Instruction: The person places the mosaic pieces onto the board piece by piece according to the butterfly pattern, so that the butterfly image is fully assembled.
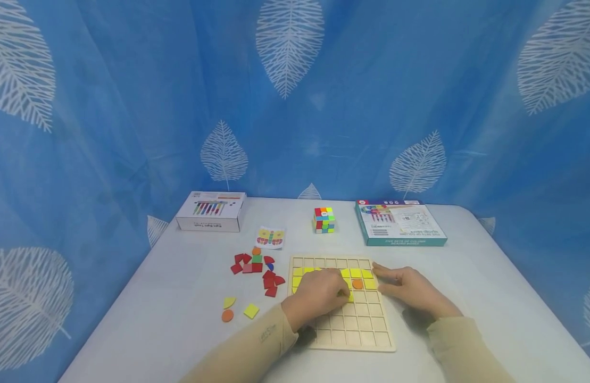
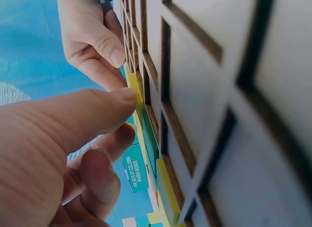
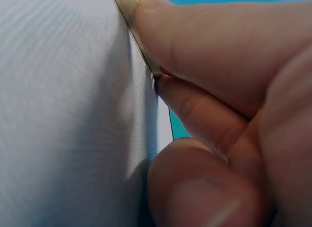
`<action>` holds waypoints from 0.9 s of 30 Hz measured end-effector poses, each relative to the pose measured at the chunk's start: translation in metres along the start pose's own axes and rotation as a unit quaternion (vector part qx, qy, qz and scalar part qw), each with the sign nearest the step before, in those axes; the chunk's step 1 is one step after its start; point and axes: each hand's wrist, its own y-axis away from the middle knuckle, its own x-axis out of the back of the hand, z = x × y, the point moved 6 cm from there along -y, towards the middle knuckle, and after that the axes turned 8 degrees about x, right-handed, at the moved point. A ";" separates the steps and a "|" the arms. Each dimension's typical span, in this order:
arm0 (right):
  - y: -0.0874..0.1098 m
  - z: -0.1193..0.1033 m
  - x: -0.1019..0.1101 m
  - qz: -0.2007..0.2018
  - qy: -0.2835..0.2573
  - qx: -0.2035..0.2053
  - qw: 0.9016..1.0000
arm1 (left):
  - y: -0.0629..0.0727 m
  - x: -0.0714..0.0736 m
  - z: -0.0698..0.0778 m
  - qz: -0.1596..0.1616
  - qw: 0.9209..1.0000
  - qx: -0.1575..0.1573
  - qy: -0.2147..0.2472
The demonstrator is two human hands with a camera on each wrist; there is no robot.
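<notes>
The fingers (image 2: 119, 139) of the left hand (image 1: 316, 293) are bent over the gridded board (image 1: 338, 323), with the thumb set against a yellow tile (image 2: 134, 84); whether the tile is pinched or merely pressed cannot be told. The tile is located at the thumb tip, over the board. The board's right edge is touched by the right hand (image 1: 412, 290), whose fingers are extended rather than curled. For sound seating, the tile should be kept level, squared to the grid ridges and pressed at its centre. The neighbouring yellow pieces (image 1: 370, 284) and the orange disc (image 1: 357, 284) should not be nudged, and the board should be braced against sliding. Loose red pieces (image 1: 271, 292) are noted on the tabletop (image 1: 156, 330), near a picture card (image 1: 271, 238).
</notes>
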 end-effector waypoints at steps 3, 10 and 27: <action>-0.001 0.000 0.000 0.000 0.002 0.004 1.000 | 0.000 0.001 0.001 0.005 1.000 -0.005 -0.004; 0.000 -0.001 0.001 0.002 0.011 0.019 1.000 | 0.000 0.002 0.000 0.015 1.000 -0.006 -0.010; -0.001 0.000 0.001 -0.008 0.011 0.031 0.999 | 0.083 0.052 -0.149 0.073 0.968 0.200 0.134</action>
